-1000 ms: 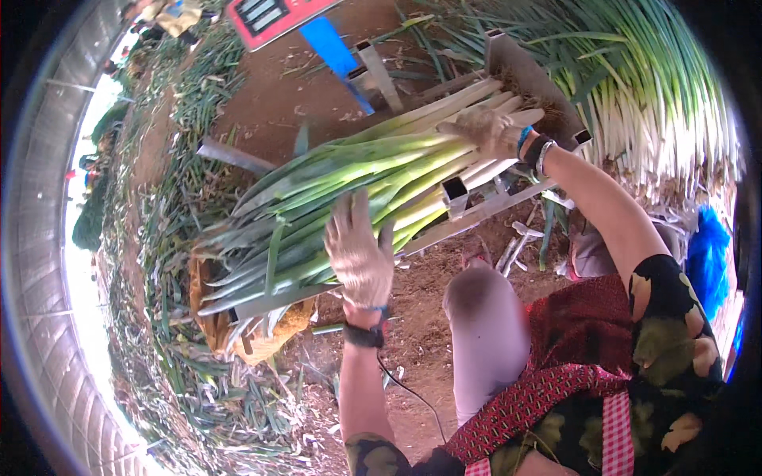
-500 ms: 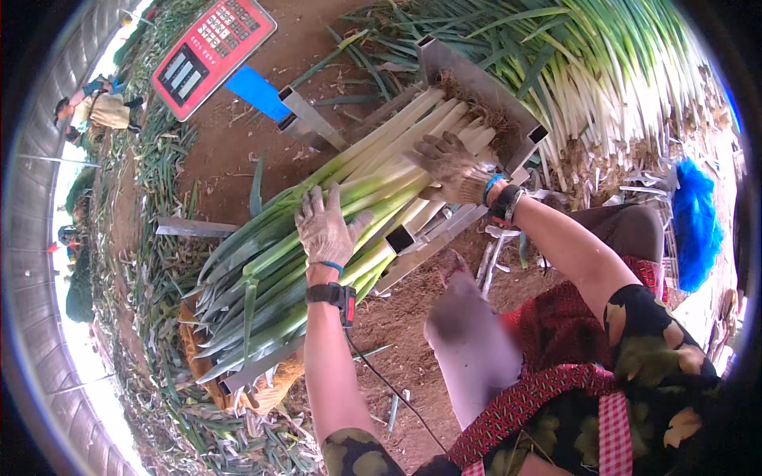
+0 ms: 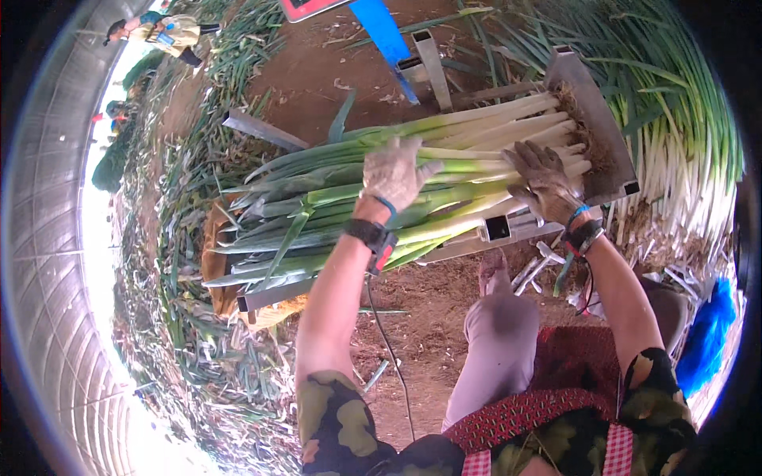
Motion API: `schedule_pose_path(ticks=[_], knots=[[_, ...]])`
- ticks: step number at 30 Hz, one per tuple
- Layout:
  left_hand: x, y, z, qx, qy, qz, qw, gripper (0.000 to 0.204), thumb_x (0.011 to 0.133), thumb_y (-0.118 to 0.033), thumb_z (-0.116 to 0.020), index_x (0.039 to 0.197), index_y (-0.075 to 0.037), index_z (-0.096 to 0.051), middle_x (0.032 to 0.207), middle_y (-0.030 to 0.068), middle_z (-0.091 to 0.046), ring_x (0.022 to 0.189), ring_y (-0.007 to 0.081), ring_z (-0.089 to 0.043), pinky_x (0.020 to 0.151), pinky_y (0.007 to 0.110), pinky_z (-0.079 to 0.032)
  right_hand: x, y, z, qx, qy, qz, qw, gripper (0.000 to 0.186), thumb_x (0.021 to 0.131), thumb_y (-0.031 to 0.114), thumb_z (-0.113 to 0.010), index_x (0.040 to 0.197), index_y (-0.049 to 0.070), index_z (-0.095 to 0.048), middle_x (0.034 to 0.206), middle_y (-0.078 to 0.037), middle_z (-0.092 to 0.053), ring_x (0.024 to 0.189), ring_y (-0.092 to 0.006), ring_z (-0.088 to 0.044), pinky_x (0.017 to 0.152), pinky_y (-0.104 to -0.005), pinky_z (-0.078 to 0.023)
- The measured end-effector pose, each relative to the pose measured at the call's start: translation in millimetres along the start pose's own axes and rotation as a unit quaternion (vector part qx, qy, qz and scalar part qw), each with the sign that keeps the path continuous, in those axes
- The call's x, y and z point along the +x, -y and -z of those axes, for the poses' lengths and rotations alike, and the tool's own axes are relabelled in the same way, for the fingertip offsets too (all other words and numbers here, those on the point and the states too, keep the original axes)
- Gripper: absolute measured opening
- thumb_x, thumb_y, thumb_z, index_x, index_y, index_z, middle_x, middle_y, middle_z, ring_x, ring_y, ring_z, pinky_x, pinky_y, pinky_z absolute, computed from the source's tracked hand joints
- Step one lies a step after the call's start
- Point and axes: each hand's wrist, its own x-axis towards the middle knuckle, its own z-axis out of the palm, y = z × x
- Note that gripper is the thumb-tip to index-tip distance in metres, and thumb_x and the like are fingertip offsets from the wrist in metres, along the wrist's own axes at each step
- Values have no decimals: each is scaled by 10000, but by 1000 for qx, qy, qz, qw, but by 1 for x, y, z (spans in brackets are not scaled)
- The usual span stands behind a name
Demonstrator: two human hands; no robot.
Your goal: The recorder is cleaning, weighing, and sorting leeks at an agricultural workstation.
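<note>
A thick bundle of large green onions (image 3: 444, 220) lies lengthwise in a metal rack. Its roots are against the upright end plate (image 3: 615, 147) on the right, and its green leaves fan out to the left. My left hand (image 3: 393, 170), in a pale work glove and slightly blurred, rests on the green part with the thumb apart. On the white stalks near the roots lies my right hand (image 3: 546, 178), gloved and dirt-stained, its fingers spread. Neither hand is wrapped round the onions.
A large pile of green onions (image 3: 675, 135) stands behind the rack at right. A red scale display (image 3: 313, 6) on a blue post is at the top edge. Blue plastic twine (image 3: 706, 337) lies lower right. Leaf scraps (image 3: 190, 381) cover the left ground. A person (image 3: 163, 33) is far left.
My view has swung left, so the rack now appears more level and the scale display mostly leaves the picture. My left hand has shifted along the bundle; my right hand stays near the roots.
</note>
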Motion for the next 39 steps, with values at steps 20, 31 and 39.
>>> schedule_pose_path(ticks=[20, 31, 39], knots=[[-25, 147, 29, 188, 217, 348, 892, 679, 894, -620, -331, 1115, -72, -665, 1203, 190, -597, 1059, 340, -608, 895, 442, -458, -20, -19, -46, -96, -78, 52, 991, 676, 857, 442, -527, 1435, 140, -349, 1484, -175, -305, 1379, -343, -263, 1137, -478, -148], [-64, 219, 30, 193, 262, 404, 855, 594, 907, -513, -327, 1203, -69, -587, 1285, 153, -531, 1211, 321, -491, 1009, 418, -370, -14, 4, -54, 134, -93, 13, 987, 604, 905, 487, -477, 1428, 207, -362, 1492, -141, -295, 1384, -329, -256, 1152, -489, -139], [-54, 188, 74, 174, 128, 390, 895, 504, 907, -439, -390, 1145, -49, -602, 1206, 149, -562, 1132, 307, -522, 956, 399, -397, 4, 10, -73, 130, -229, -2, 965, 585, 859, 478, -558, 1359, 196, -450, 1428, -176, -375, 1327, -348, -349, 1125, -523, -191]])
